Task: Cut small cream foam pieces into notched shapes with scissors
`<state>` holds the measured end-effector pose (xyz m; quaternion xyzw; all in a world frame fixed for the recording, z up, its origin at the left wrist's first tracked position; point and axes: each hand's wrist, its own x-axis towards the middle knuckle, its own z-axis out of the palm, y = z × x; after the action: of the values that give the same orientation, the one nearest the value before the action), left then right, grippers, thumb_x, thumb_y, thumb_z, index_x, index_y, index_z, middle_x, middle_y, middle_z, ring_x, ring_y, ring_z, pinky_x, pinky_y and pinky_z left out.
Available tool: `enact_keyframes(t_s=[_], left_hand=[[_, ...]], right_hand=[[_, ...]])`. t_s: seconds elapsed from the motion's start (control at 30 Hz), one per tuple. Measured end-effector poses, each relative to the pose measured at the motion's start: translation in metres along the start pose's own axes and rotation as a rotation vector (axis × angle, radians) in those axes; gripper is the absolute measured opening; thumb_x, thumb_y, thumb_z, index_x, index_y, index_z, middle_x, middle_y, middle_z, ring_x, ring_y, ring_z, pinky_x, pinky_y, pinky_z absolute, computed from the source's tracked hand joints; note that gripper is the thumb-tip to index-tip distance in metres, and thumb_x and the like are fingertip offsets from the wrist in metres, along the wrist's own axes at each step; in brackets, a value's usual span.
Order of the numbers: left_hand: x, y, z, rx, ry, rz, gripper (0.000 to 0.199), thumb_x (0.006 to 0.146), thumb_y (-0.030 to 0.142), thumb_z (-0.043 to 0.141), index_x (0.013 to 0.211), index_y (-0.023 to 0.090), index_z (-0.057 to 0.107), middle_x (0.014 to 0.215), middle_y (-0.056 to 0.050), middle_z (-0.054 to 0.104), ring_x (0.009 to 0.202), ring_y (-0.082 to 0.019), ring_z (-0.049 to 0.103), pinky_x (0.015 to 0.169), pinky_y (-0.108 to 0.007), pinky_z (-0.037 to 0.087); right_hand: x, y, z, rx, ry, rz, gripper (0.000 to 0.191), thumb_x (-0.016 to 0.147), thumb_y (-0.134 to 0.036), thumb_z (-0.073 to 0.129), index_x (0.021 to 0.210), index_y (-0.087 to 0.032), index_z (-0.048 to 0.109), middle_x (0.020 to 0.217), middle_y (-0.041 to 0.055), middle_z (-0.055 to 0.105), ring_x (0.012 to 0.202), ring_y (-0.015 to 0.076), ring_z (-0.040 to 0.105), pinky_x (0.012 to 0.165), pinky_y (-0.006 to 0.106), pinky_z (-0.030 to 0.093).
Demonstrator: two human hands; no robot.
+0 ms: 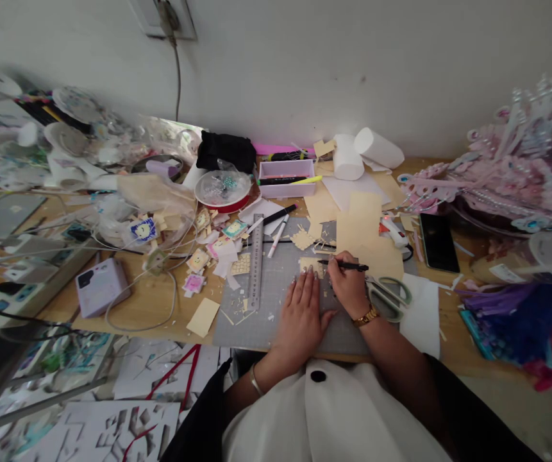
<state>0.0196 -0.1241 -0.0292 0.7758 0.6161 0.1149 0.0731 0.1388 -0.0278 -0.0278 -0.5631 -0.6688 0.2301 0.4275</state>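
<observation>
My left hand (303,311) lies flat on the grey cutting mat (268,330), its fingertips at the lower edge of a small cream paper piece (310,263). In my right hand (350,285) is a black pen (355,265), held nearly level with its tip pointing left over that piece. A clear ruler (255,263) lies upright in view left of my hands. Green-handled scissors (388,298) rest beside my right wrist. Large cream sheets (365,224) lie behind my right hand, and a white marker (278,236) is behind my left.
Small coloured paper drawings (199,260) and scraps lie left of the ruler. A lilac pen box (288,179) and a round dish (222,189) stand at the back. A phone (439,242) and pink tiaras (506,160) are at the right. Cables cross the left side.
</observation>
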Motion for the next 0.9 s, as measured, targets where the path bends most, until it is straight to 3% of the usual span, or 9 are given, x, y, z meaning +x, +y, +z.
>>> enact_keyframes(t_s=[0.5, 0.7, 0.83, 0.9], left_hand=[[-0.001, 0.0, 0.001, -0.002, 0.03, 0.012, 0.068, 0.097, 0.049, 0.042, 0.147, 0.003, 0.039, 0.156, -0.018, 0.039, 0.145, -0.031, 0.035, 0.118, -0.048, 0.034], [-0.002, -0.001, -0.001, -0.044, 0.06, 0.009, 0.068, 0.096, 0.047, 0.047, 0.148, 0.005, 0.035, 0.156, -0.019, 0.037, 0.145, -0.031, 0.035, 0.117, -0.048, 0.035], [-0.003, -0.002, -0.002, -0.079, 0.067, 0.006, 0.068, 0.094, 0.044, 0.052, 0.147, 0.005, 0.034, 0.156, -0.021, 0.036, 0.146, -0.032, 0.034, 0.117, -0.049, 0.037], [-0.003, -0.002, -0.003, -0.11, 0.075, 0.0, 0.068, 0.093, 0.043, 0.055, 0.147, 0.006, 0.033, 0.156, -0.022, 0.035, 0.147, -0.032, 0.032, 0.116, -0.051, 0.037]], right_hand=[[0.0, 0.001, 0.001, 0.059, -0.017, -0.032, 0.025, 0.091, -0.033, 0.049, 0.068, -0.024, 0.047, 0.059, -0.0025, 0.052, 0.055, 0.0153, 0.05, 0.057, 0.029, 0.042], [0.001, 0.0, -0.005, 0.195, 0.069, 0.078, 0.024, 0.097, -0.045, 0.046, 0.095, -0.023, 0.056, 0.077, 0.0018, 0.068, 0.055, 0.0151, 0.057, 0.055, 0.03, 0.048], [0.003, -0.002, -0.01, 0.134, -0.006, 0.036, 0.025, 0.099, -0.042, 0.043, 0.107, -0.022, 0.057, 0.089, 0.0049, 0.074, 0.059, 0.0167, 0.062, 0.062, 0.033, 0.053], [0.002, -0.002, -0.011, 0.067, -0.053, 0.007, 0.025, 0.099, -0.041, 0.043, 0.106, -0.023, 0.058, 0.093, 0.0062, 0.074, 0.072, 0.0201, 0.069, 0.071, 0.035, 0.055]])
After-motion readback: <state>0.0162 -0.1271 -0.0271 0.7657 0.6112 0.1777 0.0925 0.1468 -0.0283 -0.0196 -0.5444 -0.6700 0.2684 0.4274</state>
